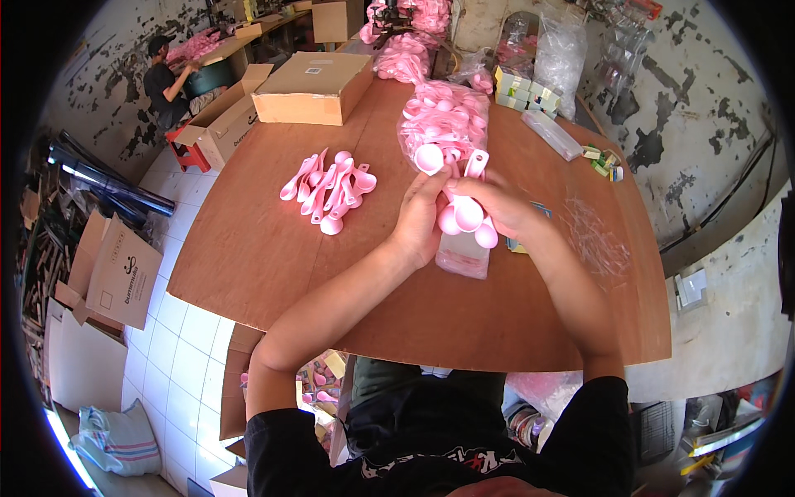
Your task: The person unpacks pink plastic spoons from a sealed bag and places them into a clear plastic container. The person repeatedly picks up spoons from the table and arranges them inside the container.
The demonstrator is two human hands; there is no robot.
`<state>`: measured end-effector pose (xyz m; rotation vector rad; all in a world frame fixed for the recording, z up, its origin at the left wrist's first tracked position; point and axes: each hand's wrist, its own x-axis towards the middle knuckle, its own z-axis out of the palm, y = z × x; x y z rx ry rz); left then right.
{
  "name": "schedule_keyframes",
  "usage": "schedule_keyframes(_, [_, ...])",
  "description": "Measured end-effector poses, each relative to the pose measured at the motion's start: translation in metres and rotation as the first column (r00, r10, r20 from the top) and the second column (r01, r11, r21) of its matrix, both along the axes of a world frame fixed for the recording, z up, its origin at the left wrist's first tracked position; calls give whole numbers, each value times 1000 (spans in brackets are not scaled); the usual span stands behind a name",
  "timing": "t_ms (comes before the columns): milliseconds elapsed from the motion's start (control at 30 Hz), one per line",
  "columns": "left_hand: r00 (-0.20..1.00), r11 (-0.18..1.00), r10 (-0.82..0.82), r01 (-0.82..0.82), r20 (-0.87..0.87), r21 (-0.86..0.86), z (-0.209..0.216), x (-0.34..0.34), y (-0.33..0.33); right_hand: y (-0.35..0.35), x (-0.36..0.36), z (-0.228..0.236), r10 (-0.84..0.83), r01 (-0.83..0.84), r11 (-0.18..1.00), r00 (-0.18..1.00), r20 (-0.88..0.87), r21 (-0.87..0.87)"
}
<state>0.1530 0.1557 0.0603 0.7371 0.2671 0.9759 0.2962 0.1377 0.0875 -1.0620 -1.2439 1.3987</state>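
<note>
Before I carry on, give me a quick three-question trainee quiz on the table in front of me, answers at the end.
1. True or false: the left hand and right hand are together at a bunch of pink spoons.
2. Which lies on the table to the left of both hands?
A) A tangle of clear plastic strips
B) A loose pile of pink spoons
C) The small green-and-white boxes
3. Which is nearer the person: that loose pile or the cardboard box on the same table?

Key: 1, true. 2, B. 3, the loose pile; the box stands beyond it.
</note>
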Motion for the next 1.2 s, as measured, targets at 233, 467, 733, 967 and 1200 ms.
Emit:
schedule_keyframes(233, [962,965,263,-261,73,-39,9,-15,17,19,-37,-8,-221,228,973,967,-127,43])
schedule_keyframes(467, [891,893,450,-451,-58,-8,-5,-57,43,38,-69,1,-267,273,959,960,-81,72])
schedule_keyframes(733, [887,881,422,-351,-188,318,-28,-58,48,64,-90,-11,-394,404,912,910,-129,64])
schedule_keyframes(967, [928,933,329,-291,-175,213,-15,-54,35,64,-114,-8,-447,443,878,894,-20,180])
schedule_keyframes(1200, [967,965,255,-255,2,56,-29,-50,45,74,-131,-9,-682,323,694,582,443,644])
